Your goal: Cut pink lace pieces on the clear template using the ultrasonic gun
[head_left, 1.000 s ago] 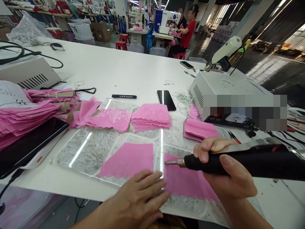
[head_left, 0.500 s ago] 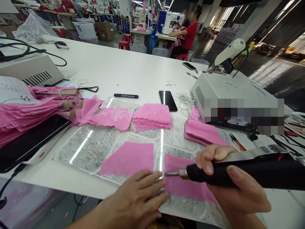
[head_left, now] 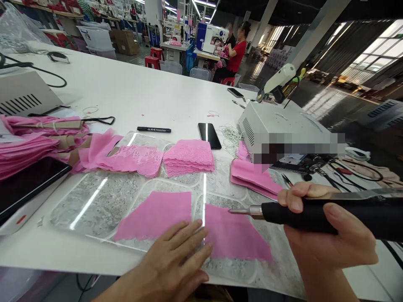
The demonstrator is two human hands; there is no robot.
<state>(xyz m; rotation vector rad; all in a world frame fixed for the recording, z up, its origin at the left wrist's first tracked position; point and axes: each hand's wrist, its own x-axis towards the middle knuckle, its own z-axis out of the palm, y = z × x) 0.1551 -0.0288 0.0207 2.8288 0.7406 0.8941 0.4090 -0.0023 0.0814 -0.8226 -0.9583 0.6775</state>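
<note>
My left hand lies flat, fingers stretched out, across the near edges of two pink fabric pieces. The left piece and the right piece lie side by side on a clear, grey-patterned mat. In my right hand is a black handheld tool with a pointed metal tip, my fingers wrapped round its body. Its tip is over the upper edge of the right piece; whether it touches, I cannot tell. Behind them are a lace-edged pink stack, another lace piece and folded pink fabric.
A phone and a black marker lie beyond the mat. At right stands a grey vented box with cables; tangled thread is beside it. Pink bundles and a large black phone are at left. A person in red sits farther back.
The tool in my right hand has moved from beside my left fingertips to the right and up along the right piece. My left hand stays near the same fabric edges. The view has shifted.
</note>
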